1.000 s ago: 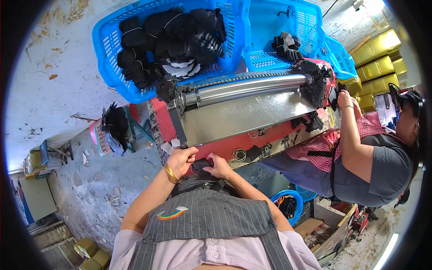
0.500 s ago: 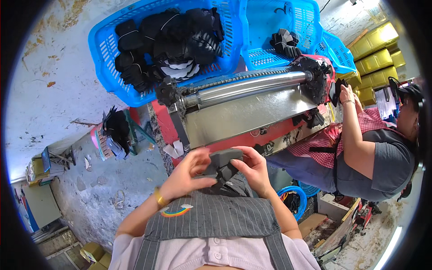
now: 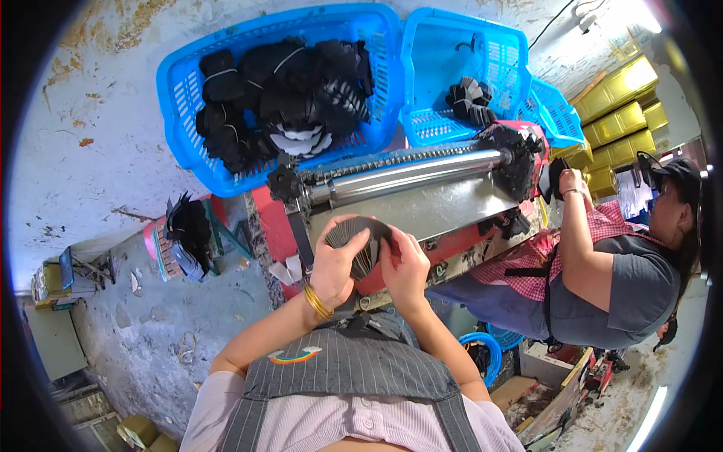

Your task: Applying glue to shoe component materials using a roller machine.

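Above my apron, both hands hold a stack of thin dark cut pieces [image 3: 364, 260], its edges spread like a fan. My left hand [image 3: 331, 264] wraps round the stack's left side, with the thumb laid across it. On the other side, my right hand [image 3: 405, 273] pinches the stack's upper right edge between thumb and fingers. Just beyond my hands stands a machine with a shiny metal roller [image 3: 422, 175] and a flat metal plate [image 3: 444, 207]. The lower part of the stack is partly hidden by my fingers.
Behind the machine, a blue basket [image 3: 172, 120] holds bundled black pieces; a second blue basket [image 3: 422, 68] holds a small bundle [image 3: 471, 102]. At right, a co-worker [image 3: 602, 264] handles a dark piece. More dark pieces [image 3: 188, 233] sit on a stand at left.
My hands have risen toward the machine with the stack. The stack, compact before, is now fanned. My left hand has closed round it. The view has shifted slightly.
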{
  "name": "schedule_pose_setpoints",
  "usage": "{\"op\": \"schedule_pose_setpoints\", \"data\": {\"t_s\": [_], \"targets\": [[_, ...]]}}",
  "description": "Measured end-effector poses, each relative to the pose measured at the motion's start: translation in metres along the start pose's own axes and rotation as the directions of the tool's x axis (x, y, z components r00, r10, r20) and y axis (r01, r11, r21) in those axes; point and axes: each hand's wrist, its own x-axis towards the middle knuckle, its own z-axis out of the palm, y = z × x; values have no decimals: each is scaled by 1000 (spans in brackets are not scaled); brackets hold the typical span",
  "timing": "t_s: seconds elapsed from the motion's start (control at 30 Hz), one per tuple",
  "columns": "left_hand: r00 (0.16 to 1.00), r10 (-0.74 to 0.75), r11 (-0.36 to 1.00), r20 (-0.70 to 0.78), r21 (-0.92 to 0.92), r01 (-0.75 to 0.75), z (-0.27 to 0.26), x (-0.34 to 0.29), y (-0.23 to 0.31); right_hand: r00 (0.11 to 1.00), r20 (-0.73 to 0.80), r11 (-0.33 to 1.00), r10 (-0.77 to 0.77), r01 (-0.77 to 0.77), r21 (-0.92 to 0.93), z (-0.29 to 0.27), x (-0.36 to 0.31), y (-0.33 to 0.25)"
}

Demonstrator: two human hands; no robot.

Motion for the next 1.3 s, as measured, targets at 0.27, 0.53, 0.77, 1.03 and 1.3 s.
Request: {"op": "schedule_pose_setpoints", "data": {"t_s": [0.27, 0.53, 0.77, 1.03, 1.3], "targets": [[974, -217, 964, -59, -169, 205, -14, 3, 10, 964, 15, 956, 264, -264, 126, 11, 10, 37], [978, -205, 979, -35, -1, 205, -15, 0, 15, 926, 37, 914, 375, -376, 151, 30, 53, 38], [984, -145, 988, -103, -61, 140, -15, 10, 3, 878, 448, 976, 170, -212, 43, -10, 21, 30], [962, -259, 960, -85, -127, 248, -17, 11, 13, 991, 125, 997, 38, -29, -76, 5, 19, 30], [968, -223, 975, -111, -17, 222, -15, 1, 20, 848, 123, 808, 516, -529, 259, 24, 58, 39]]}}
